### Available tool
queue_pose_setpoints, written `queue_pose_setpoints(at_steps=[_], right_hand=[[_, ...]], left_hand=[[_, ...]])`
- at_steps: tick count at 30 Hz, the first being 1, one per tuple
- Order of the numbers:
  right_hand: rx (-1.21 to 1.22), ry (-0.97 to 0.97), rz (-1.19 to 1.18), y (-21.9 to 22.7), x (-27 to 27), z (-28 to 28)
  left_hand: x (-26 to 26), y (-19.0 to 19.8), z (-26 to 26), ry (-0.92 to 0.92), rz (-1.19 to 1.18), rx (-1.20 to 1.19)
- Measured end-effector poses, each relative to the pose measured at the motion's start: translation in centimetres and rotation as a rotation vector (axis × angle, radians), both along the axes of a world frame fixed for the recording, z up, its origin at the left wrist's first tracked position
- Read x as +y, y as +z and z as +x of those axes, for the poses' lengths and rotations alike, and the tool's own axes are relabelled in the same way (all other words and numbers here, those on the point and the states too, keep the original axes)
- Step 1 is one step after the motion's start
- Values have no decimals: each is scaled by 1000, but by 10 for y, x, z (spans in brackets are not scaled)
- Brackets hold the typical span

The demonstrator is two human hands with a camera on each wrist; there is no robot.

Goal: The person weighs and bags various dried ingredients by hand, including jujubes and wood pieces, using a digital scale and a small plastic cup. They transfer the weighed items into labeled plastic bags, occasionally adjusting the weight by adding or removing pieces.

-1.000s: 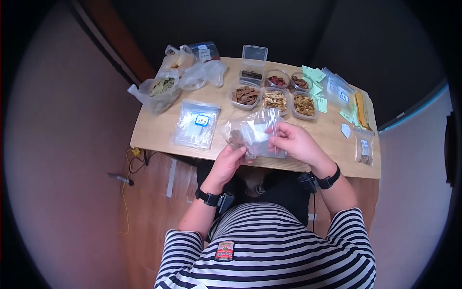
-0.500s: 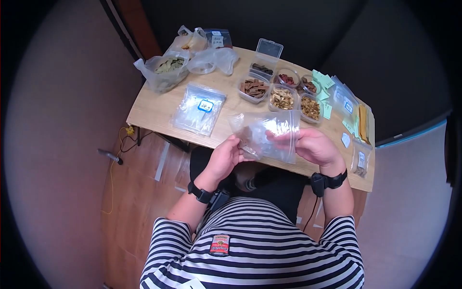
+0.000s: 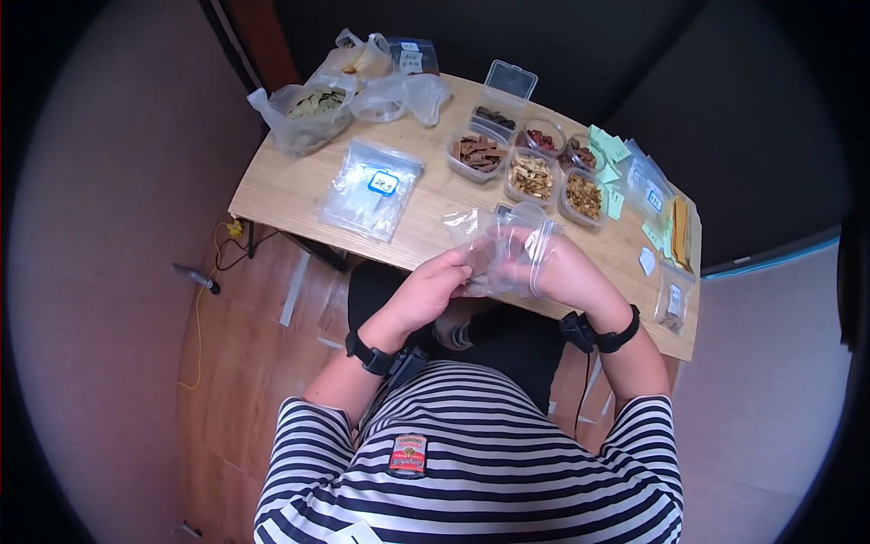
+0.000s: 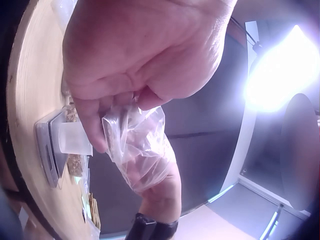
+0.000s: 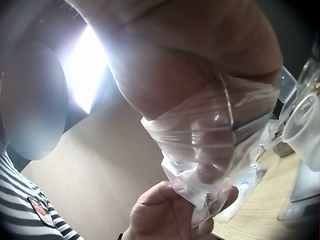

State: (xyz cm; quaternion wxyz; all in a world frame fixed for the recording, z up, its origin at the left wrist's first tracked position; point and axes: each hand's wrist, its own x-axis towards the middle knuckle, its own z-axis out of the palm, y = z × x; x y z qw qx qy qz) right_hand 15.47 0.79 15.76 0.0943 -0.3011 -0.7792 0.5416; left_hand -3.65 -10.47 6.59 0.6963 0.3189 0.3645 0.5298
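Two hands share one clear bag [image 3: 485, 261]: the left hand [image 3: 437, 286] pinches its closed end, the right hand [image 3: 573, 272] reaches inside, fingers apart from thumb. It runs crosswise by the table [image 3: 281, 186]'s near edge, mouth rightward. Beyond, a blue-framed label [image 3: 383, 183] starts "2"; the shirt badge [image 3: 409, 455] is illegible.

On the table [image 3: 281, 181] before me: pouch stack [image 3: 358, 204], to my left; leaf bag [image 3: 304, 139], behind the stack; second bag [image 3: 361, 62], beyond that. Three tubs [image 3: 528, 197], in a row, centre to right; open box [image 3: 510, 82] and two round tubs [image 3: 544, 124], behind them. Paper slips [image 3: 610, 143], right of these; small pouch [image 3: 671, 306], near right corner.
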Motion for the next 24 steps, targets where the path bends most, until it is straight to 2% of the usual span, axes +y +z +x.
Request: queue_pose_setpoints(at_steps=[4, 6, 8, 10, 12, 13, 16, 18, 22, 24], right_hand=[[0, 35, 107, -4, -3, -7], [7, -47, 75, -9, -4, -8], [-24, -30, 84, -6, -5, -10], [-53, -12, 95, -4, -5, -12], [-114, 2, 106, -3, -5, -14], [-114, 1, 105, -3, -4, -15], [-173, -2, 222, -12, -2, -19], [-69, -36, 389, -19, -2, -19], [-55, -57, 376, -19, -3, -23], [-14, -69, 293, -19, -2, -25]], left_hand=[[1, 3, 7, 44, 28, -19], [3, -9, 2, -41, 88, 146], [5, -17, 6, -20, 87, 158], [5, -10, 8, 3, 88, 171], [5, -2, 7, -6, 128, 358], [5, -2, 8, -7, 128, 357], [6, -1, 11, 63, 159, 472], [7, 3, 12, 138, 150, 492], [7, -6, 11, 173, 148, 579], [8, -9, 8, 144, 178, 666]])
